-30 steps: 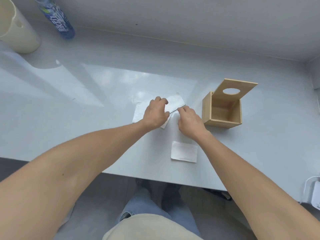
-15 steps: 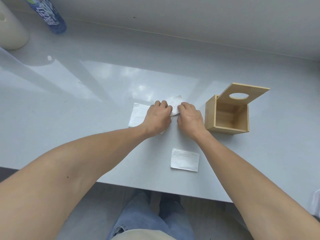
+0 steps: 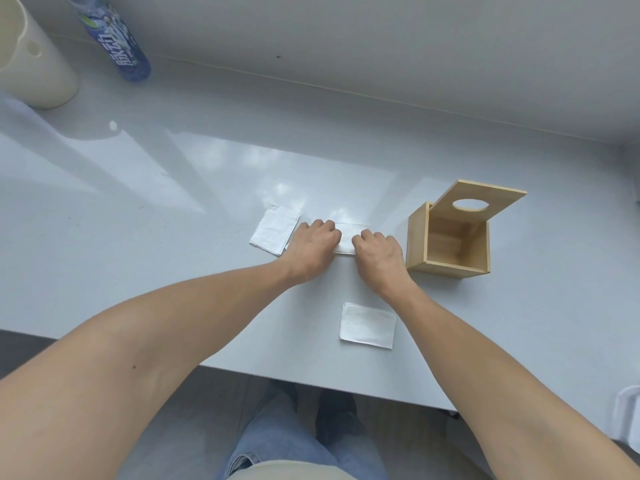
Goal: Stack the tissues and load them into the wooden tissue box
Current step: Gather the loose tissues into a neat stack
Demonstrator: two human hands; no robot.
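Note:
Both hands rest on a folded white tissue point(image 3: 347, 237) in the middle of the grey table point(image 3: 138, 237). My left hand point(image 3: 311, 249) grips its left end with curled fingers, and my right hand point(image 3: 375, 256) grips its right end. Just left of my left hand lies a second folded tissue point(image 3: 272, 230), flat on the table. A third folded tissue point(image 3: 367, 325) lies nearer the front edge, beside my right forearm. The wooden tissue box point(image 3: 446, 251) stands to the right of my right hand, empty, its lid point(image 3: 479, 204) with an oval hole tilted up and back.
A cream-coloured cylindrical container point(image 3: 31, 60) and a blue-labelled plastic bottle point(image 3: 117, 39) stand at the far left corner against the wall. A white object point(image 3: 628, 415) shows at the right edge of the view, below the table's front edge.
The tissue between my hands was angled and lay partly over the left one; now it lies square to me, and the left tissue is uncovered. My hands moved closer together on it.

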